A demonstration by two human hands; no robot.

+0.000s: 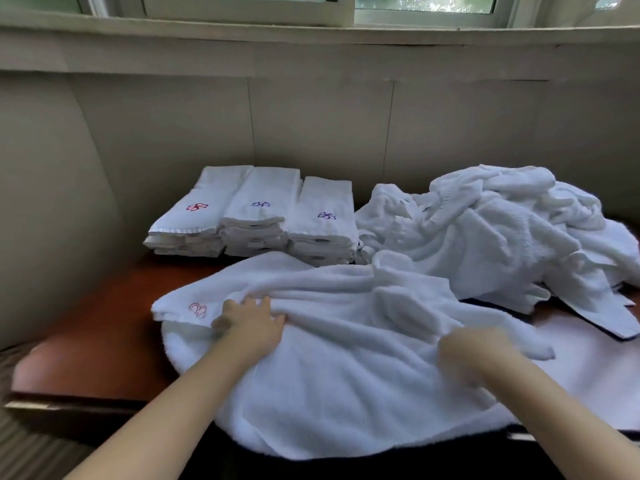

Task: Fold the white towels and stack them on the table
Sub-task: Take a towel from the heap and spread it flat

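Towel point(346, 375) under both hands: left hand point(254, 323) presses flat, fingers spread; right hand point(474, 348) blurred, grip unclear. Smooth wrinkles outward before folding.

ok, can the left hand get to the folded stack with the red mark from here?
Probably yes. The left hand rests on the spread towel, and only that towel's far edge and bare table lie between it and the red-marked stack. Nothing stands in between.

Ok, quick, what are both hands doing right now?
Left hand: open, fingers pressing on the spread towel.
Right hand: blurred over the same towel; grip cannot be told.
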